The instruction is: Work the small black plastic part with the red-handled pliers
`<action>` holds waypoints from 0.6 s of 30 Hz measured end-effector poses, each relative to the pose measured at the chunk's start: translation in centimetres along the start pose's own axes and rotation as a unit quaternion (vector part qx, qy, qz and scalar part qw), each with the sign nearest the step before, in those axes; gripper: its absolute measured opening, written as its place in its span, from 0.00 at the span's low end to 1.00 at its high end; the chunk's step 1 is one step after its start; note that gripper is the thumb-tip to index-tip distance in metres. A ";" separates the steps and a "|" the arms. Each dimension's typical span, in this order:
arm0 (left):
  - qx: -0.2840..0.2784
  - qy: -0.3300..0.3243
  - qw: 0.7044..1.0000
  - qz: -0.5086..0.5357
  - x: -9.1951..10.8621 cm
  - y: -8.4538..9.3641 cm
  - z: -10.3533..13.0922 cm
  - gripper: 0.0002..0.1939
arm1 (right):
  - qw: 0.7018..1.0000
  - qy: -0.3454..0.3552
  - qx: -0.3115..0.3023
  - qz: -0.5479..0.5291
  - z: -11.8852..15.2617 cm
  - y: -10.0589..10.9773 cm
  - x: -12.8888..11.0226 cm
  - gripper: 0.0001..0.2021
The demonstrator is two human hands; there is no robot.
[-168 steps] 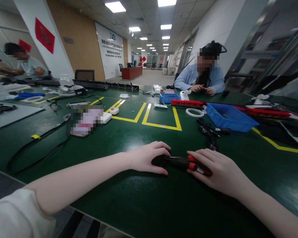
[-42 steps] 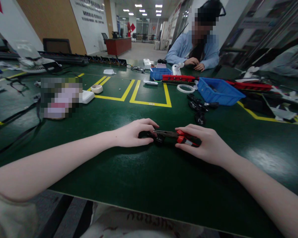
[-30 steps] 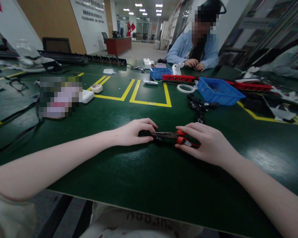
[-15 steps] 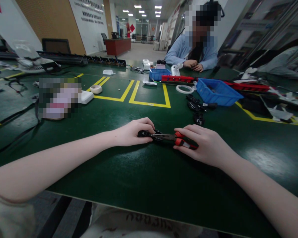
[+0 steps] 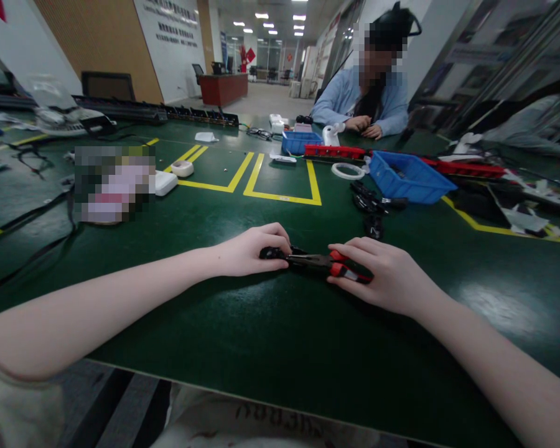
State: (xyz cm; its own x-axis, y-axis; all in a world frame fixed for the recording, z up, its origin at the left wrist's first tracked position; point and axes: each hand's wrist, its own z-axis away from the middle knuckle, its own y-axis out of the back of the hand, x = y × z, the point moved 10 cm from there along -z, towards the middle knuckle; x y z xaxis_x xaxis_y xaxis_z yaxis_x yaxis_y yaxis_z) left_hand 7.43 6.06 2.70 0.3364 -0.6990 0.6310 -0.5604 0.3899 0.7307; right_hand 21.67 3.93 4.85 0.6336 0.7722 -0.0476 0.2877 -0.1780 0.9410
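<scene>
place: office-like workroom | red desk (image 5: 224,90) | wall sign (image 5: 170,28) | green worktable (image 5: 205,336) | blue bin (image 5: 404,185)

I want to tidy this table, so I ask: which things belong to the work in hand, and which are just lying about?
In the work:
red-handled pliers, in the right hand
small black piece, in the left hand

Seemingly just lying about:
large blue bin
white ring
white case
red strip
</scene>
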 end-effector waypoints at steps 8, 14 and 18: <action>-0.014 -0.003 1.000 -0.016 0.2 -0.3 0.0 0.07 | 1.000 -0.007 -0.003 -0.023 0.0 -0.3 -0.2 0.20; -0.018 0.003 1.000 -0.017 0.2 -0.3 0.0 0.08 | 1.000 -0.009 -0.002 -0.018 0.0 0.1 -0.1 0.19; -0.018 -0.004 0.999 -0.028 0.3 -0.4 0.0 0.08 | 1.000 -0.006 -0.009 -0.010 0.0 0.1 -0.1 0.20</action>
State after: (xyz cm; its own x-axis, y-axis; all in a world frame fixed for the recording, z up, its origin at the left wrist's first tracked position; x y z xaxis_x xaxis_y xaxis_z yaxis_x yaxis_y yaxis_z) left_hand 7.72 5.67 2.57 0.3607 -0.7249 0.5868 -0.5131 0.3712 0.7739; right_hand 21.63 3.83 4.96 0.6360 0.7685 -0.0703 0.2876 -0.1515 0.9457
